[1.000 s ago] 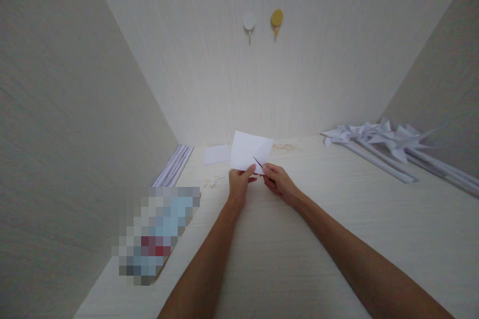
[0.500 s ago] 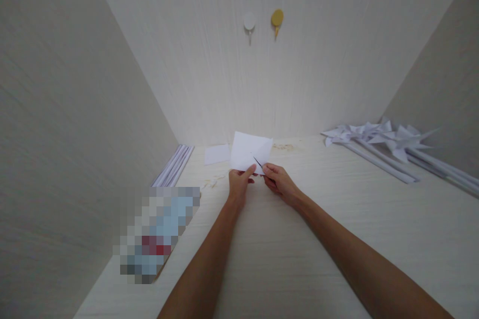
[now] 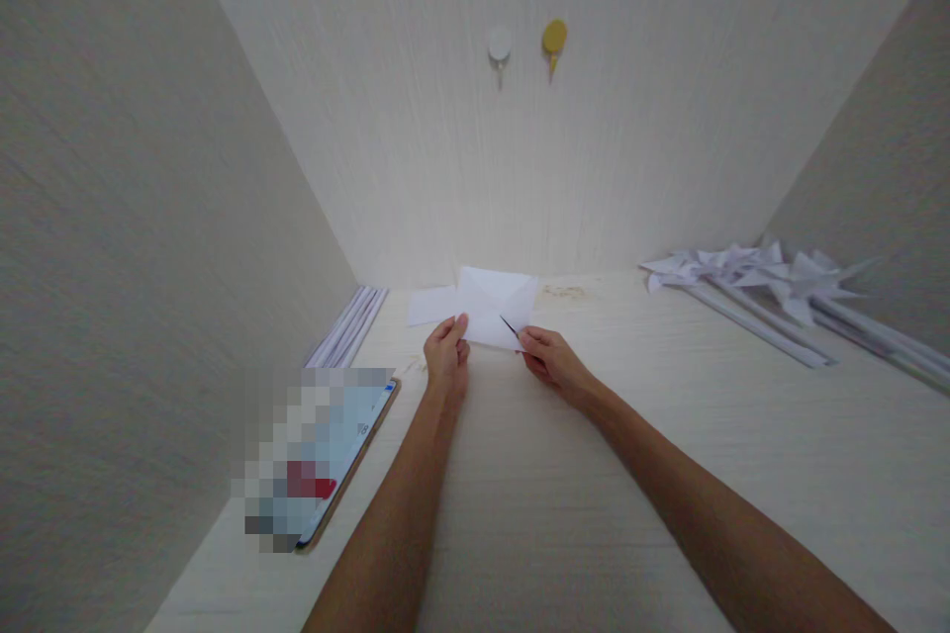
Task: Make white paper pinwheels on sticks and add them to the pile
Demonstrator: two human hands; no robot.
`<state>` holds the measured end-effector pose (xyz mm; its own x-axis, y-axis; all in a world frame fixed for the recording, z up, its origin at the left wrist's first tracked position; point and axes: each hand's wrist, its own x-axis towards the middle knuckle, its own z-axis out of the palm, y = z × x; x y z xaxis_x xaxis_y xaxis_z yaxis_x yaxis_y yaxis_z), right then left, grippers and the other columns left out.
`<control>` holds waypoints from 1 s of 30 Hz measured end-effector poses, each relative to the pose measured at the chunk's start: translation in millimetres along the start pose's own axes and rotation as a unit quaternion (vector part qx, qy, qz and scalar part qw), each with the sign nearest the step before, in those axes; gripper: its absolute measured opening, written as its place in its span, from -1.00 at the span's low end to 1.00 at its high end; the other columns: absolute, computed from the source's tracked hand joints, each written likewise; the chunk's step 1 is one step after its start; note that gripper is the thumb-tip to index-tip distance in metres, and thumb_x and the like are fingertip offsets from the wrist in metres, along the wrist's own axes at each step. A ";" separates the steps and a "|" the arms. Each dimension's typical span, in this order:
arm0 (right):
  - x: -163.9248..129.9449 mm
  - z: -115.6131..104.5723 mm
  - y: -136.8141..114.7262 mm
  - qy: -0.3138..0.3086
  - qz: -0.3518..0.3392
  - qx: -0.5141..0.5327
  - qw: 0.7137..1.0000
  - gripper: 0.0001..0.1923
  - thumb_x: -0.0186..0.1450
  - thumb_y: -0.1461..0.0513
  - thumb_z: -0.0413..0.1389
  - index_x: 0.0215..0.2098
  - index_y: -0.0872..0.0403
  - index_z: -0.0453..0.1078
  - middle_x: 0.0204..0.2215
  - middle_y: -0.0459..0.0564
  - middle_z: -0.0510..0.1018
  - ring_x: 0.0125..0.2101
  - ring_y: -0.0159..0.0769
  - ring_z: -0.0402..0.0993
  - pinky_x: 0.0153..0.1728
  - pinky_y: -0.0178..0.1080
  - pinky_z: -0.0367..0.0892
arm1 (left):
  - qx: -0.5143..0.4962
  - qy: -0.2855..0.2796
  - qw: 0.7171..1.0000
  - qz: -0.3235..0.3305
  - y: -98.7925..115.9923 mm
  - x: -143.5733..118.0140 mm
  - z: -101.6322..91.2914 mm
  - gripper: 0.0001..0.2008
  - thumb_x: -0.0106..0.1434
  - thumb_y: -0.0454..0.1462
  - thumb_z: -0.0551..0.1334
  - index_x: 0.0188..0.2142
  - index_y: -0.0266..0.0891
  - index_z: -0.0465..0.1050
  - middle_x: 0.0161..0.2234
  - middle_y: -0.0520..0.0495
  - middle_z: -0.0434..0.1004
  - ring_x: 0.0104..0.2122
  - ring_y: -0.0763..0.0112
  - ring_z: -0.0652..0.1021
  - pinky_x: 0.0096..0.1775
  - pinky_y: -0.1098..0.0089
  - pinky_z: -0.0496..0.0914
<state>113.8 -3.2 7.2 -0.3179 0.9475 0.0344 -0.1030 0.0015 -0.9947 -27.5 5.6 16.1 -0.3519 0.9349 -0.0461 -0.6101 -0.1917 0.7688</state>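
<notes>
At the far end of the pale desk [image 3: 564,475], near the back wall, a white paper sheet [image 3: 494,302] is held tilted up between both hands. Left hand [image 3: 446,356] pinches its lower left edge with fingers closed on it; right hand [image 3: 547,364] grips a thin dark blade [image 3: 509,324], likely small scissors, whose tip lies against the sheet. Such paper looks light, limp and easy to tear or crease, so it seems best held near the edge close to the cut. A second paper piece [image 3: 431,305] lies just behind, a phone [image 3: 337,460] sits left, rolled paper sticks [image 3: 348,326] by the left wall, and paper pinwheels [image 3: 764,282] lie well apart on the right.
</notes>
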 end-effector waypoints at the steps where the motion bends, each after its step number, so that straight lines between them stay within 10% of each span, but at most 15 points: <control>1: 0.0 -0.1 -0.4 0.000 0.003 0.000 1.000 -0.73 0.05 0.08 0.01 -0.63 0.07 0.11 -0.86 -0.32 0.04 -0.84 -0.62 -0.17 -0.82 -0.44 -0.29 | -0.008 0.005 1.000 0.001 0.6 0.5 -1.0 -0.66 -0.30 -0.34 0.40 -0.64 -0.32 0.20 -0.71 0.24 0.12 -0.79 0.82 0.08 -0.77 0.66 -0.12; 9: -1.5 0.1 -4.1 -0.001 -0.003 0.036 0.999 -0.76 0.07 0.07 0.01 -0.56 0.09 0.18 -0.87 -0.33 0.04 -0.84 -0.61 -0.18 -0.81 -0.43 -0.31 | -0.092 0.063 0.994 0.005 0.8 0.7 0.6 -0.81 -0.10 -0.46 0.28 -0.58 -0.33 0.24 -0.65 0.18 0.29 -0.69 0.78 0.36 -0.67 0.74 0.14; 18: -0.9 -0.2 1.0 -0.021 -0.038 0.019 0.999 -0.74 0.10 0.06 0.00 -0.52 0.10 0.22 -0.86 -0.32 0.07 -0.83 -0.60 -0.15 -0.82 -0.43 -0.26 | 0.095 -0.075 0.993 -0.005 -12.3 -12.3 10.3 -0.77 -0.18 -0.31 0.31 -0.68 -0.32 0.23 -0.67 0.11 0.32 -0.53 0.50 0.50 -0.51 0.57 0.33; 30: -0.8 0.0 1.4 0.000 -0.041 0.052 0.998 -0.74 0.09 0.06 0.01 -0.52 0.10 0.23 -0.85 -0.32 0.08 -0.84 -0.59 -0.14 -0.83 -0.42 -0.25 | 0.174 -0.098 0.980 0.006 -14.9 -13.3 10.8 -0.86 -0.21 -0.30 0.30 -0.62 -0.35 0.41 -0.65 0.02 0.40 -0.64 0.55 0.40 -0.65 0.55 0.19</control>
<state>113.9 -3.9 5.7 -0.3040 0.9457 0.1147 -0.2256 0.0456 -0.9732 -6.0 -0.8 12.2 -0.1936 0.9791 0.0617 -0.3155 -0.1217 0.9411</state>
